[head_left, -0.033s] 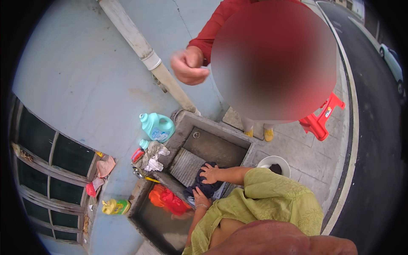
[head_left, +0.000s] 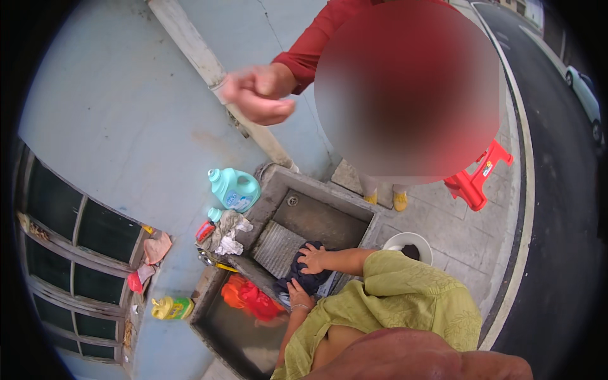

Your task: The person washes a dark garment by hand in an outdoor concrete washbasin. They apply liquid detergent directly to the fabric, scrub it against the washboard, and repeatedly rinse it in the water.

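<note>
My right hand (head_left: 311,258) lies flat, fingers spread, on top of a bunched dark cloth (head_left: 294,276). The cloth rests on the lower part of a ribbed washboard slope (head_left: 278,246) in a grey stone sink (head_left: 326,218). Below it, my left hand (head_left: 299,296), with a bracelet at the wrist, closes over the near edge of the same cloth; its fingertips are partly lost against the fabric. Close by my left hand, red and orange cloths (head_left: 253,301) lie in a second basin (head_left: 234,342) holding water.
On the sink's left ledge are a teal detergent jug (head_left: 234,189) and a crumpled pale rag (head_left: 231,234). A yellow bottle (head_left: 172,308) stands farther left. To the right are a white bucket (head_left: 423,244) and a red stool (head_left: 478,177). A person in red sleeves (head_left: 304,57) stands opposite.
The other person's raised hand has moved left, toward the drainpipe. My two hands and the dark cloth look unchanged.
</note>
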Action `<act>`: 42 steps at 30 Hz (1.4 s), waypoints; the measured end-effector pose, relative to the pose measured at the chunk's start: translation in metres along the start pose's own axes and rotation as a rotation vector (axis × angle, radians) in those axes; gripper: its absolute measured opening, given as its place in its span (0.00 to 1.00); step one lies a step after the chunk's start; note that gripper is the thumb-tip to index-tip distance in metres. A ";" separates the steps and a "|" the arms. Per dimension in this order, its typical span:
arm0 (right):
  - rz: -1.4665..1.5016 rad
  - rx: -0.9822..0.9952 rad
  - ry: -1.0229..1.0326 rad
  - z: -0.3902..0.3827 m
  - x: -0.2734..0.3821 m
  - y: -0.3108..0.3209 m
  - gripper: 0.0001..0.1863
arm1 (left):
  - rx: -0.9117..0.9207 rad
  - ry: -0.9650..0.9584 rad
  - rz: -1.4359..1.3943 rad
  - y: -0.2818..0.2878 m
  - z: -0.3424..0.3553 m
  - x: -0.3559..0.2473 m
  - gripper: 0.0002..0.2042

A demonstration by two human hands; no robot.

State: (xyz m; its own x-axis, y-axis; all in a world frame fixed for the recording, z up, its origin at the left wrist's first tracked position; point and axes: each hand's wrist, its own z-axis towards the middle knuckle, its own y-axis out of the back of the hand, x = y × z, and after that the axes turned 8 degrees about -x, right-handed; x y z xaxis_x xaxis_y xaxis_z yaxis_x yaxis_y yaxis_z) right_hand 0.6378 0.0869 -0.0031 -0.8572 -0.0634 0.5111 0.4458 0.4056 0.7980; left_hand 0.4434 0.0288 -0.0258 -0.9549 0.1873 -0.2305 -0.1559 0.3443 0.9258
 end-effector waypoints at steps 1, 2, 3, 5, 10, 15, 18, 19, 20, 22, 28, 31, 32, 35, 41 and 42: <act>-0.004 -0.009 0.003 0.001 0.000 -0.002 0.31 | -0.002 0.000 0.003 -0.001 0.000 0.001 0.54; -0.009 -0.010 0.004 0.001 0.000 -0.003 0.31 | -0.004 0.000 0.006 -0.001 0.000 0.002 0.54; -0.014 -0.010 0.005 0.002 0.000 -0.003 0.31 | -0.006 0.000 0.008 -0.002 0.001 0.003 0.54; -0.021 -0.010 0.009 0.003 0.001 -0.004 0.31 | -0.003 -0.004 0.013 -0.003 0.001 0.005 0.53; -0.019 -0.009 -0.008 0.003 0.001 -0.004 0.31 | 0.009 0.000 0.007 -0.002 -0.001 0.004 0.53; -0.022 -0.001 -0.003 0.002 0.006 0.000 0.31 | 0.008 0.012 0.019 -0.002 -0.001 0.006 0.53; -0.019 -0.003 -0.009 0.001 0.003 -0.001 0.31 | 0.033 0.026 0.004 0.004 -0.002 -0.001 0.53; -0.017 -0.004 -0.008 0.001 0.003 -0.001 0.31 | 0.033 0.024 0.004 0.005 -0.002 -0.001 0.53; -0.020 -0.002 -0.012 0.002 0.003 -0.002 0.31 | 0.033 0.023 0.004 0.005 -0.001 -0.001 0.53; -0.024 0.003 -0.018 0.005 0.003 -0.004 0.31 | 0.029 0.021 0.005 0.005 -0.001 0.000 0.53; -0.035 0.023 -0.018 0.004 0.006 -0.004 0.31 | 0.010 0.023 0.012 0.000 -0.002 0.004 0.52; -0.035 0.023 -0.024 0.003 0.005 -0.005 0.31 | 0.015 0.028 0.007 0.000 -0.003 0.001 0.51; -0.037 0.022 -0.025 0.003 0.004 -0.005 0.31 | 0.010 0.024 0.006 0.000 -0.003 0.000 0.51; -0.041 0.015 -0.029 0.002 0.002 -0.003 0.30 | 0.006 0.021 0.000 0.000 -0.003 -0.003 0.51; -0.056 0.022 -0.037 0.005 0.010 0.004 0.33 | -0.126 -0.015 0.004 -0.013 0.016 0.009 0.43; -0.063 0.047 -0.027 0.009 0.012 -0.006 0.34 | -0.122 0.023 -0.001 -0.022 0.011 0.024 0.41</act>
State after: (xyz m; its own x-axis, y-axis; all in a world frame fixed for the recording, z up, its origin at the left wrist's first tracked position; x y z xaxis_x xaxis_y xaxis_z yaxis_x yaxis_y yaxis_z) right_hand 0.6219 0.0922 -0.0046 -0.8902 -0.0654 0.4508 0.3787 0.4438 0.8122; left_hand 0.4265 0.0355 -0.0551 -0.9601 0.1654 -0.2256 -0.1851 0.2293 0.9556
